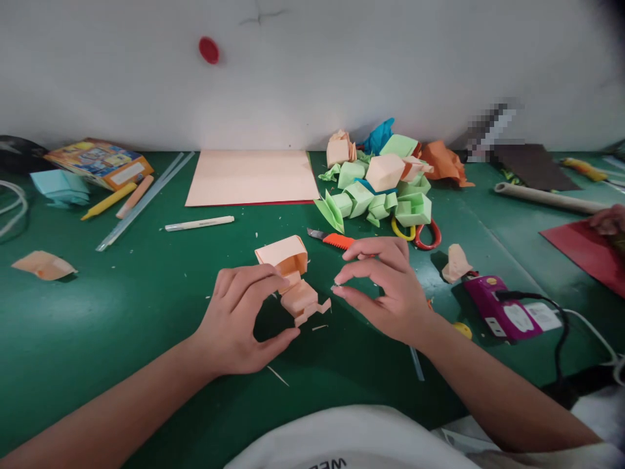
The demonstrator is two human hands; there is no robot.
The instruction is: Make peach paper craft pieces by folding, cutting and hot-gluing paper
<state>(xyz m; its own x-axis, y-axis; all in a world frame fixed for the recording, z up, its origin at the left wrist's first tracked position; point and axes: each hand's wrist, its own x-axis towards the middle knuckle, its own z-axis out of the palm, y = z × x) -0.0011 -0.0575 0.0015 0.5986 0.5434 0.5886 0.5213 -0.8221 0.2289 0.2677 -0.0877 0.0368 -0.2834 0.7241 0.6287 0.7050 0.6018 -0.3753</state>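
Note:
A peach folded-paper model (299, 298), with a boxy top piece (283, 251) and a smaller block below it, lies on the table in front of me. My left hand (247, 319) curves around its left side, fingertips at its upper part and thumb at its lower end. Just right of the model, my right hand (383, 293) pinches a tiny whitish bit (336, 286) between thumb and finger; what it is made of is unclear. Beyond that hand, an orange utility knife (336, 240) has its blade pointing left, its near end hidden by my fingers.
Folded green and peach paper pieces (361, 195) are heaped behind, partly over scissors (428, 236). Peach sheets (251, 177) lie against the wall. A white pen (200, 223), glue sticks (141, 205) and a purple box (502, 309) with cables are around. Another person's hand (608, 220) rests at far right.

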